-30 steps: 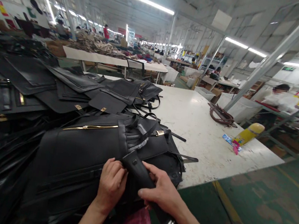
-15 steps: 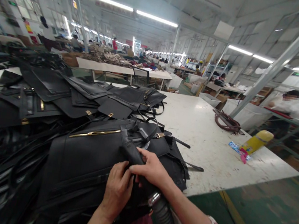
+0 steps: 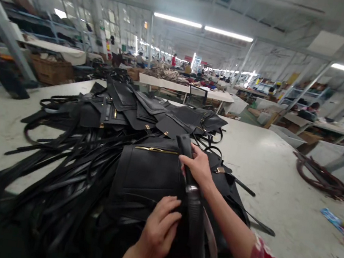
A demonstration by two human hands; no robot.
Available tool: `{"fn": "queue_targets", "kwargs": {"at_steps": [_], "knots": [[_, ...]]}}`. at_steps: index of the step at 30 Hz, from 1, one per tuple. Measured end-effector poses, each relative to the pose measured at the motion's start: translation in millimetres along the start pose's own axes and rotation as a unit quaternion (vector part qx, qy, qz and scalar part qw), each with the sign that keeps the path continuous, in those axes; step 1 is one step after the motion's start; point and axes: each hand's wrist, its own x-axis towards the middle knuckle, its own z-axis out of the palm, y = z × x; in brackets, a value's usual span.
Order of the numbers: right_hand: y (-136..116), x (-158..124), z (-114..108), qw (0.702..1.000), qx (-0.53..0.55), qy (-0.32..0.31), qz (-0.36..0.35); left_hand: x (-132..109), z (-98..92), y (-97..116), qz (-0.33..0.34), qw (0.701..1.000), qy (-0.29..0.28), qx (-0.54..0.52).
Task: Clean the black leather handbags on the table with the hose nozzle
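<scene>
A black hose nozzle [image 3: 185, 148] with a metal clamp stands tilted in my right hand [image 3: 198, 167], its hose running down toward my lap. The fingers of that hand are wrapped round it, just below the flat tip. Under the nozzle lies a black bag [image 3: 150, 168] with a gold zip near its upper edge. My left hand [image 3: 159, 229] is low in front of the bag, fingers loosely bent and a little apart, with nothing visible in them. Whether its fingertips touch the bag I cannot tell.
Black bag pieces [image 3: 148, 113] are heaped behind the bag, and a tangle of black straps [image 3: 72, 175] hangs over the near edge at left. Brown straps [image 3: 321, 178] lie coiled on the white table [image 3: 258, 154] at right. Farther off are other tables and people.
My view has turned left. My right hand has raised the nozzle to a steeper tilt with its tip higher, and my left hand has come away from the nozzle, downward.
</scene>
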Motion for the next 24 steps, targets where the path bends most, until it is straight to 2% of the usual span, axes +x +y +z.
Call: {"fn": "queue_targets", "kwargs": {"at_steps": [1,2,4,5,6,8,10,12,15,19,21,24], "knots": [[-4.0,-14.4,0.9,0.999,0.002,-0.028,-0.019,-8.6,-17.8,-0.9,-0.034,0.997,0.061,0.018],[-6.9,-29.8,1.4,0.997,0.005,-0.068,-0.023,-16.9,-36.2,-4.3,-0.096,0.986,0.131,0.047],[-8.9,-60.5,2.9,0.99,0.006,-0.14,-0.005,-30.6,-69.9,-18.6,-0.273,0.93,0.237,0.066],[-8.2,-74.3,4.3,0.985,0.008,-0.173,0.016,-35.2,-83.2,-28.5,-0.362,0.897,0.252,0.033],[-6.5,-86.4,6.2,0.978,0.009,-0.204,0.037,-38.0,-93.4,-39.1,-0.434,0.868,0.241,-0.024],[-1.5,-104.2,10.8,0.963,0.01,-0.259,0.076,-39.1,-103.6,-58.9,-0.51,0.827,0.177,-0.154],[3.8,-113.9,15.7,0.95,0.002,-0.299,0.096,-36.2,-102.5,-72.0,-0.529,0.801,0.138,-0.243],[8.2,-117.4,20.6,0.942,-0.007,-0.322,0.097,-32.3,-95.7,-76.8,-0.534,0.782,0.136,-0.293],[12.8,-115.9,30.3,0.934,-0.002,-0.345,0.091,-30.0,-86.1,-73.3,-0.549,0.75,0.145,-0.34],[15.8,-107.5,49.2,0.923,0.029,-0.371,0.098,-33.4,-82.8,-67.0,-0.565,0.713,0.154,-0.386],[14.9,-102.0,56.5,0.924,0.054,-0.365,0.098,-34.5,-82.5,-67.0,-0.564,0.702,0.164,-0.403],[11.7,-95.4,56.0,0.946,0.085,-0.299,0.089,-34.2,-81.2,-69.4,-0.568,0.688,0.183,-0.412]]}}
